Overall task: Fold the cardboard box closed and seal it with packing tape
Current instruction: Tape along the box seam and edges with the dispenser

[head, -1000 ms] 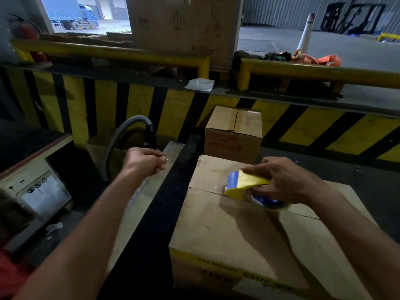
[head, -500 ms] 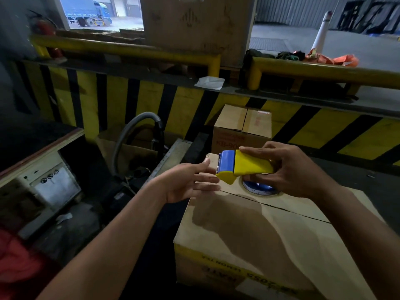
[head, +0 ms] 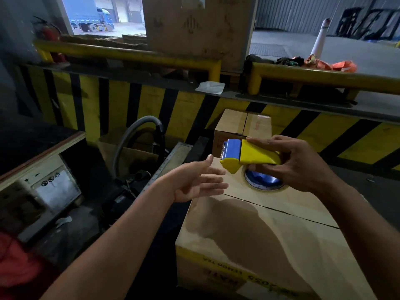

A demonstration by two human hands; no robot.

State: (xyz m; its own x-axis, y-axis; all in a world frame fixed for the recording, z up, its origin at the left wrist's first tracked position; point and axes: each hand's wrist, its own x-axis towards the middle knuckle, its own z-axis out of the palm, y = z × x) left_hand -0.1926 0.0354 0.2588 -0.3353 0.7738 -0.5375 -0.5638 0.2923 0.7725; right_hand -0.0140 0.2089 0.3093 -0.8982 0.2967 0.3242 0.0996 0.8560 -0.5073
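**Head view, items as seen**

1. Cardboard box [head: 238, 245]: large, lower right foreground. The top flaps are folded down flat and their seam shows as a dark line running across the top. A yellow band with printed lettering runs along the near upper edge.
2. Tape dispenser [head: 251, 155]: yellow body with a blue front section and a toothed edge facing left. It is over the far flap of the cardboard box. A tape roll [head: 263, 180] with a blue core sits under it. Whether the roll touches the flap cannot be told.
3. Right hand [head: 303, 163]: fingers [head: 266, 140] curled over the top of the dispenser's yellow body, gripping it.
4. Left hand [head: 194, 182]: fingers straight and spread, holding nothing, palm turned towards the dispenser. It is just left of the toothed edge, at the far left corner of the box and apart from the dispenser.
5. Smaller carton [head: 233, 124]: closed, directly behind the large box.
6. Grey hose [head: 138, 126]: arched, left of the smaller carton.
7. Machine panel [head: 52, 187]: pale, with small symbols, at far left.
8. Striped wall [head: 91, 100]: yellow and black, across the background, with yellow rails [head: 129, 53] above it.
9. White scrap [head: 211, 87]: on the ledge between the rails.
10. Blue truck [head: 91, 18]: outside, upper left.
11. Orange cloth [head: 333, 64]: behind the right rail.
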